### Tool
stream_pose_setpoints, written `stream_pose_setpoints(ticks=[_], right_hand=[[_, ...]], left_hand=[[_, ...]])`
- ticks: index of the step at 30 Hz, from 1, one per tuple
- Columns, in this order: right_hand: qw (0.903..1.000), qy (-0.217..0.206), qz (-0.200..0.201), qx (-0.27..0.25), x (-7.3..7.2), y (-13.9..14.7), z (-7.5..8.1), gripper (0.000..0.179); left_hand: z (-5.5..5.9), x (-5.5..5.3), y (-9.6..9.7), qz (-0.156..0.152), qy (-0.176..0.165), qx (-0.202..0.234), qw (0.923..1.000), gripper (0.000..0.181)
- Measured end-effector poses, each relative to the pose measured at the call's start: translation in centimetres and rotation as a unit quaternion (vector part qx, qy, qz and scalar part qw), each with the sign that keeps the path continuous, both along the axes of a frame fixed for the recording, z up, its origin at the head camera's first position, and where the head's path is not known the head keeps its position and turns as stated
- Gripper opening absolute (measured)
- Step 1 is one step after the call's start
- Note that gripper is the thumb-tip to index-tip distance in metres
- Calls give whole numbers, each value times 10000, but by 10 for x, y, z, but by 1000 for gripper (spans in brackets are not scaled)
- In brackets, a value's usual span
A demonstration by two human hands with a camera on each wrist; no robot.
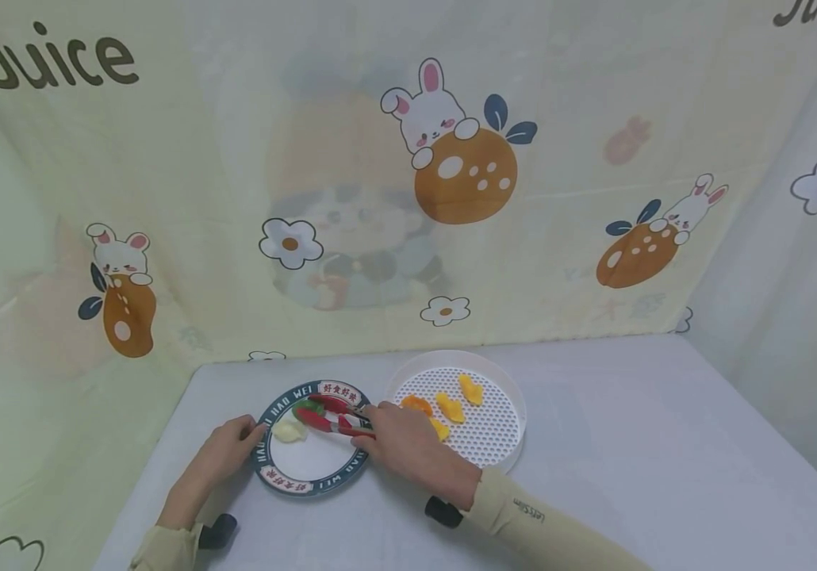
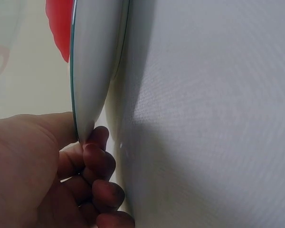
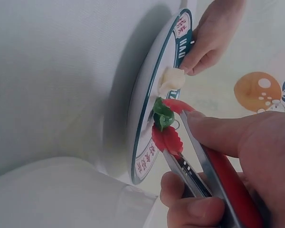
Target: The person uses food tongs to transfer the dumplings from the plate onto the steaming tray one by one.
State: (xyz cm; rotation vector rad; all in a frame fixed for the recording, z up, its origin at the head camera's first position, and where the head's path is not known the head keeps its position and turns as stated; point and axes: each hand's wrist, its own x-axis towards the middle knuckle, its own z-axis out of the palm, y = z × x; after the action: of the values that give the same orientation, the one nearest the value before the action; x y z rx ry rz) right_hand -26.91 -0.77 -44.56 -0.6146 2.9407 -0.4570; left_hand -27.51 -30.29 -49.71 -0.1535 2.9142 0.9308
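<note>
My left hand (image 1: 228, 448) grips the left rim of a white plate (image 1: 316, 464) with a dark teal lettered border; in the left wrist view thumb and curled fingers pinch its edge. My right hand (image 1: 412, 444) holds red-tipped metal tongs (image 3: 218, 175), reaching over the plate's right side. Between the tong tips, in the right wrist view, sits a green dumpling-like piece (image 3: 163, 114); whether it is lifted off the plate I cannot tell. A cream-coloured dumpling-like piece (image 1: 289, 431) lies on the plate, left of the tongs.
Right of the plate stands a round white perforated tray (image 1: 497, 428), partly behind my right hand. On it lie yellow pieces (image 1: 471, 390) and an orange piece (image 1: 417, 404). A printed curtain (image 1: 351, 159) hangs behind the white-covered table (image 1: 630, 444).
</note>
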Motion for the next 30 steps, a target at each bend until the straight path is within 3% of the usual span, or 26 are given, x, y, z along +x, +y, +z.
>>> stream_pose_setpoints(ticks=[30], right_hand=[[9993, 27, -139, -348, 0, 12, 2, 41]], left_hand=[[-4, -2, -2, 55, 11, -3, 10000, 26]])
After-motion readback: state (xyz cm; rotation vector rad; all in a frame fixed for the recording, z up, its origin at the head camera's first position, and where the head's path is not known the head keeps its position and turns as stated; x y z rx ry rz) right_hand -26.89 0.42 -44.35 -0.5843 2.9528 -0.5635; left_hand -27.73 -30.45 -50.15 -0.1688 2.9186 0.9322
